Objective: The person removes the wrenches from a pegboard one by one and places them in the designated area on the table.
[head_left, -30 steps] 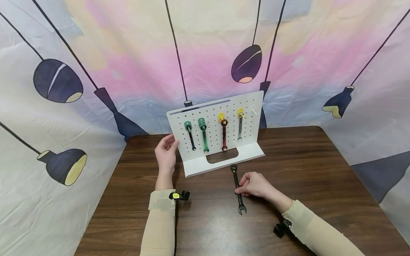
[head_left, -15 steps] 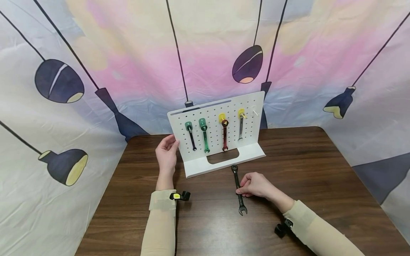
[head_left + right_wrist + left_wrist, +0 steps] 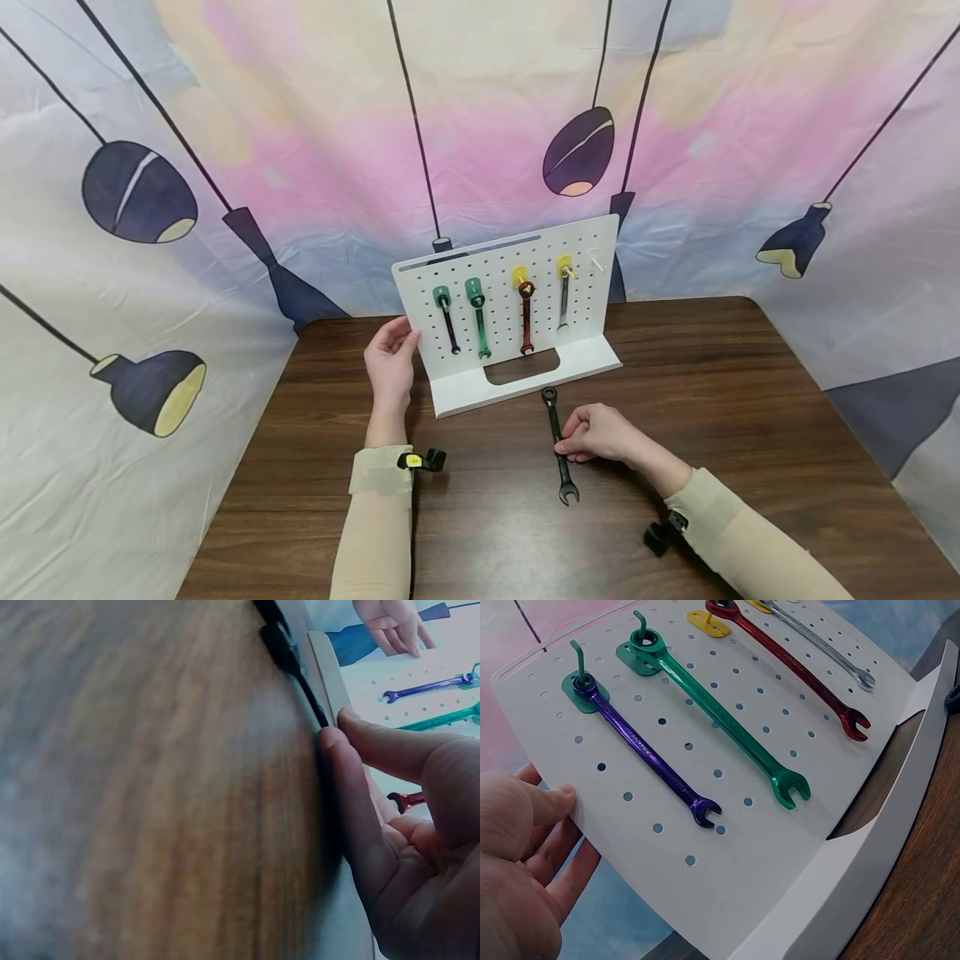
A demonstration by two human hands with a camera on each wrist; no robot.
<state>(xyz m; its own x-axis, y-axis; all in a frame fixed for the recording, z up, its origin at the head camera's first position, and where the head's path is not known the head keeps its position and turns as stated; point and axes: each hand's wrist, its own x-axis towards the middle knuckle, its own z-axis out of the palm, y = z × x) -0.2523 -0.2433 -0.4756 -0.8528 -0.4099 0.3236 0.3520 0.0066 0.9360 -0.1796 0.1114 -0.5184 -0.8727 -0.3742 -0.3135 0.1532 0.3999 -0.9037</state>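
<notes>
My left hand holds the left edge of a white pegboard stand, thumb on the front face and fingers behind. A black ratcheting combination wrench lies lengthwise in front of the stand, ring end near its base and open end toward me. Thumb and fingers of my right hand pinch it at mid-shaft, low over the table. On the board's pegs hang a purple wrench, a green wrench, a red wrench and a silver wrench, open ends down.
Clear pegs project at the board's upper right, beside the silver wrench. The stand rests angled on a dark wooden table. A cloth backdrop with painted lamps hangs right behind the table's far edge.
</notes>
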